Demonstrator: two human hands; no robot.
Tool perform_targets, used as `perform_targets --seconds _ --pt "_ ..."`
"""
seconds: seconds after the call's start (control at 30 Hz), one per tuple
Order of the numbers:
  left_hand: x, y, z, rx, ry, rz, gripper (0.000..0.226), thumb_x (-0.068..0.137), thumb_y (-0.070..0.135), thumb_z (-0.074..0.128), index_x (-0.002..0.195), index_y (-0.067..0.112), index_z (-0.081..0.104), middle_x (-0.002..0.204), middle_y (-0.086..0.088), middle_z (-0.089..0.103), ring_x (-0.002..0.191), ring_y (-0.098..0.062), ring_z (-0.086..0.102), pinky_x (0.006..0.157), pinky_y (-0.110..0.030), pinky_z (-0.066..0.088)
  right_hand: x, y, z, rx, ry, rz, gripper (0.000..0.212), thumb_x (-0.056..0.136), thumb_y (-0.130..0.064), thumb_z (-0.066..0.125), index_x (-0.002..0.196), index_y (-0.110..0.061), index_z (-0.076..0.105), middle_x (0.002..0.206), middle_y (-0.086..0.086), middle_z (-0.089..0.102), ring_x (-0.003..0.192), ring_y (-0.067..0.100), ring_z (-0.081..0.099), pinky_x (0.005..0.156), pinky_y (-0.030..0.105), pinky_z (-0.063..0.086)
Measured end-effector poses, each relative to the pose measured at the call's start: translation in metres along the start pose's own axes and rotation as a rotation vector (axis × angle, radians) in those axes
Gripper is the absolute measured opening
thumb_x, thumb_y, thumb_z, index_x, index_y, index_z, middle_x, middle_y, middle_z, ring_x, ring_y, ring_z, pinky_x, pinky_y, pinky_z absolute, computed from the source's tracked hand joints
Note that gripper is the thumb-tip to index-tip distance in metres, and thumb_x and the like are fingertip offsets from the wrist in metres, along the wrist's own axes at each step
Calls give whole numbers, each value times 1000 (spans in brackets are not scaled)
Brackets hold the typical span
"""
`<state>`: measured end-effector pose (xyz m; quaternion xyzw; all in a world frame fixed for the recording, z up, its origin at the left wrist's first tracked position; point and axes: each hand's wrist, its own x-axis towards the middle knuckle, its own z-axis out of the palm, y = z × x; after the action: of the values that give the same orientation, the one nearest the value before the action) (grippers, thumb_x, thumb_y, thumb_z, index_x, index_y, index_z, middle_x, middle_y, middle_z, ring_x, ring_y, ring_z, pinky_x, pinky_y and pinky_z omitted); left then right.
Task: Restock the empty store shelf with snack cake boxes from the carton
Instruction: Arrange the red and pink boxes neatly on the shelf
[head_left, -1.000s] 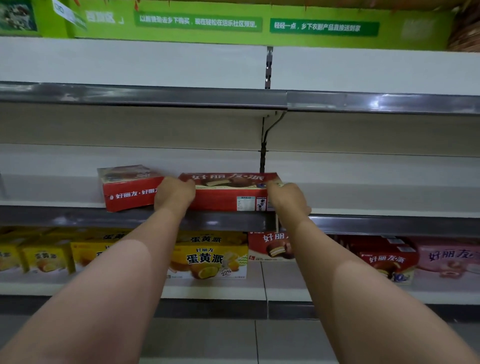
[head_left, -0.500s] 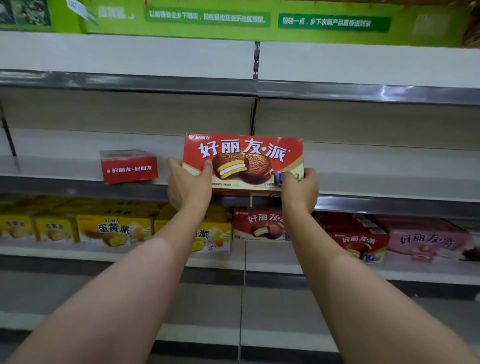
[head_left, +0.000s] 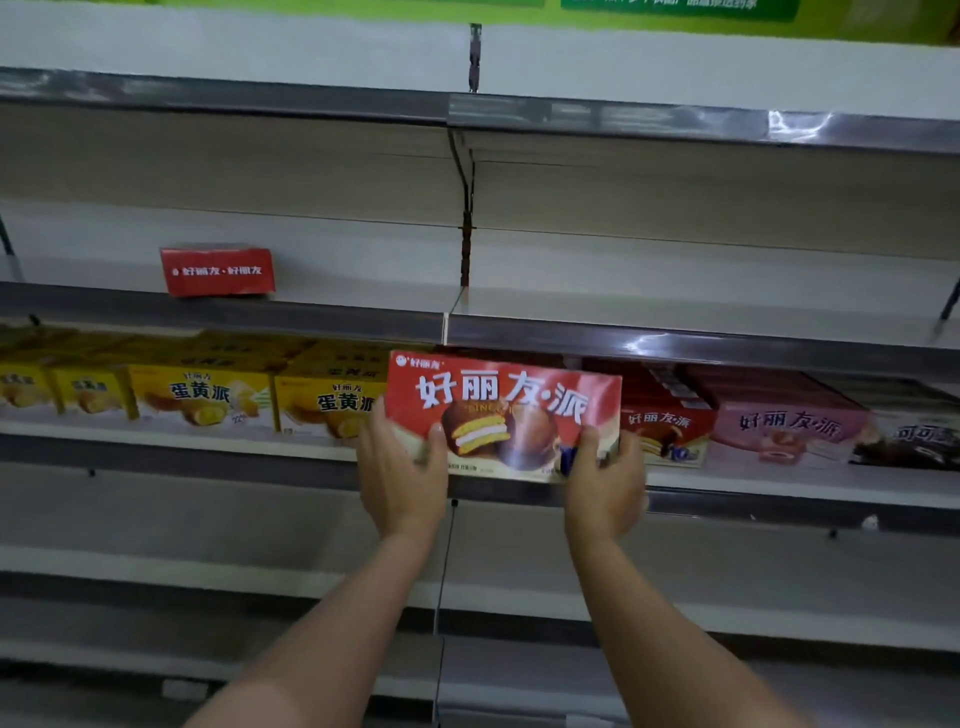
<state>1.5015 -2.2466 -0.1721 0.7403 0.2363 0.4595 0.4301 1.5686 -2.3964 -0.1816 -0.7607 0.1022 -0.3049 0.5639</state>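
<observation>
I hold a red snack cake box (head_left: 511, 405) upright with its printed front toward me, in front of the lower stocked shelf. My left hand (head_left: 402, 470) grips its lower left corner and my right hand (head_left: 605, 478) grips its lower right corner. One more red box (head_left: 217, 270) stands alone on the otherwise bare middle shelf (head_left: 675, 306), up and to the left of my hands. No carton is in view.
The shelf below holds yellow boxes (head_left: 202, 400) at left and red (head_left: 660, 421), pink (head_left: 789, 426) and dark boxes (head_left: 919, 441) at right. A metal upright (head_left: 466, 249) divides the bays. Lower shelves (head_left: 208, 561) look bare.
The box was lying flat on the middle shelf, then I lifted it off, turned its front toward me and lowered it to the level of the stocked shelf. The view tilted down.
</observation>
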Motion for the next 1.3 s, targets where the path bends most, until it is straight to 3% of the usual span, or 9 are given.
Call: perform_targets --seconds 0.07,0.23,0.47,0.63,0.87,1.0,1.1,1.2,1.3 --pt "-8 -11 9 -7 -55 -62 62 87 34 65 139 21 36 125 -3 53 108 -21 57 74 -31 48 5 20 -4 -121 -74 61 29 91 -47 53 100 -20 58 93 3 55 97 28 53 90 46 45" --pt "4 -21 37 62 -135 -166 56 83 29 71 131 20 42 125 -5 54 114 -25 53 78 -31 41 27 37 4 -196 -186 58 26 93 -42 48 107 -22 56 100 9 64 94 30 58 82 43 50" --pt "53 -44 75 134 -228 -84 47 84 34 69 122 16 46 121 -6 60 105 -29 59 74 -35 47 72 32 44 -344 -285 9 34 91 -31 61 119 -15 51 116 7 60 104 31 59 80 36 44" --pt "60 -79 93 247 -321 -85 58 88 52 56 137 23 46 138 -11 35 120 -32 47 90 -43 46 88 51 71 -383 -254 -24 34 88 -24 66 118 -14 54 115 9 60 104 32 58 88 43 50" --pt "68 -83 119 -33 -308 -237 55 87 39 65 132 14 46 127 -9 53 114 -28 53 83 -32 39 94 63 100 -307 -263 3 28 87 -18 64 114 -12 57 113 13 62 102 34 60 84 38 47" --pt "83 -93 132 -121 -374 -281 61 82 35 70 135 20 45 129 -9 54 116 -29 53 99 -42 43 100 65 117 -255 -316 33 34 86 -21 64 117 -12 57 110 14 63 99 34 61 83 36 49" --pt "84 -87 145 -188 -396 -320 68 80 27 73 138 23 39 131 -11 52 115 -30 54 100 -45 44 108 69 131 -211 -314 90 34 84 -29 64 115 -18 59 113 14 61 98 33 61 90 44 51" --pt "77 -74 160 -297 -362 -395 70 82 22 70 142 17 33 143 -12 41 127 -31 46 107 -45 39 115 68 138 -139 -293 160 27 87 -32 62 109 -17 62 110 13 64 96 32 62 90 43 51" --pt "73 -69 169 -235 -406 -405 75 88 21 65 150 15 23 159 -11 8 142 -32 25 115 -39 26 122 64 142 -17 -297 222 29 87 -27 64 111 -11 61 109 11 66 99 31 63 87 36 49"
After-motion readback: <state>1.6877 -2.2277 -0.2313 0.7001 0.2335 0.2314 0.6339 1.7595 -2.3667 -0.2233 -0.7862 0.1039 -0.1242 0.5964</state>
